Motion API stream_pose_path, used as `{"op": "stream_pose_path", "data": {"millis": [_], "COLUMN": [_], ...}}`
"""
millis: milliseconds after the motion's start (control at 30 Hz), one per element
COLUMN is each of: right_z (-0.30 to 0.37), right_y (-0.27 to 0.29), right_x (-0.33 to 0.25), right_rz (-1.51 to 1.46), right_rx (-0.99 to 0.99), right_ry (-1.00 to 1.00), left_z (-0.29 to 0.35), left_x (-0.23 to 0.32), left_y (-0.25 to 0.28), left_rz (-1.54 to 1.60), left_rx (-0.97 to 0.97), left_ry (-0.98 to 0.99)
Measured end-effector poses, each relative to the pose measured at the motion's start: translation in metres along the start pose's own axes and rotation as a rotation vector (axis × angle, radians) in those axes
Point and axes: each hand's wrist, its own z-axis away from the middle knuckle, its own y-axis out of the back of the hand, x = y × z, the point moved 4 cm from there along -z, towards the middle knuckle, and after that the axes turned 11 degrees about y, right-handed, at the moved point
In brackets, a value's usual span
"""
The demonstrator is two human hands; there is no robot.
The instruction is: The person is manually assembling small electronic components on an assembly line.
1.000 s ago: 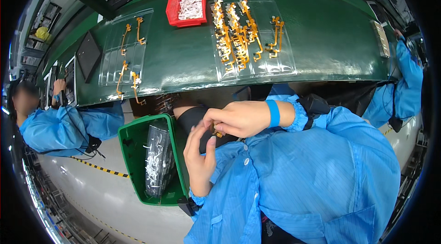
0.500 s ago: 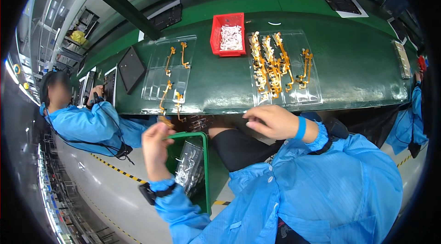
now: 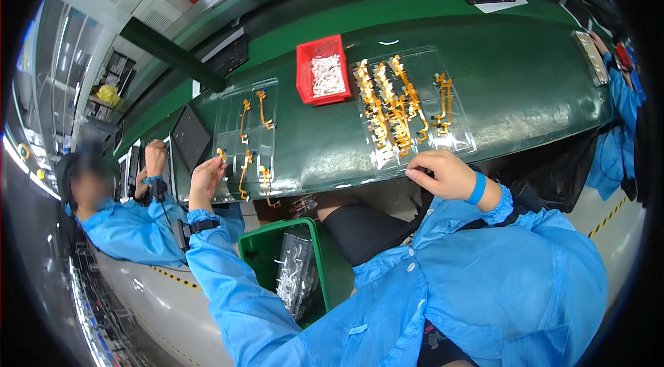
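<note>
Green worktop, orange strip at the left tray

Head view: the left hand has risen from over the green bin, bringing its pinched strip near the other strips. The right hand hangs relaxed, seemingly holding nothing, near the fuller tray. A dark panel and a co-worker's hand crowd the left tray's outer side.

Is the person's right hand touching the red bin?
Apart. The head view shows green tabletop between the right hand and the red bin.
</note>
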Motion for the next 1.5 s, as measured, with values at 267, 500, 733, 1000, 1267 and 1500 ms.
{"op": "stream_pose_path", "data": {"millis": [267,500,733,1000,1267,1500], "right_z": [0.014,0.019,0.04,0.059,0.058,0.057], "right_y": [0.011,0.026,0.072,0.072,0.074,0.075], "right_x": [0.002,0.007,0.043,0.079,0.08,0.078], "right_rz": [-0.063,-0.094,0.147,0.594,0.618,0.628], "right_rx": [0.008,0.064,0.308,0.244,0.158,0.159], "right_ry": [0.086,0.135,-0.055,-0.072,-0.058,-0.081], "left_z": [-0.013,-0.013,0.123,0.212,0.174,0.168], "left_x": [0.004,0.004,0.046,-0.031,-0.058,-0.053], "left_y": [-0.014,-0.021,-0.17,-0.48,-0.526,-0.518], "left_rz": [-0.291,-0.476,-0.45,-0.777,-0.916,-0.736], "left_rx": [0.246,0.516,0.657,-0.095,0.05,0.237], "left_ry": [-0.185,-0.397,-1.089,-1.144,-1.111,-1.065]}}
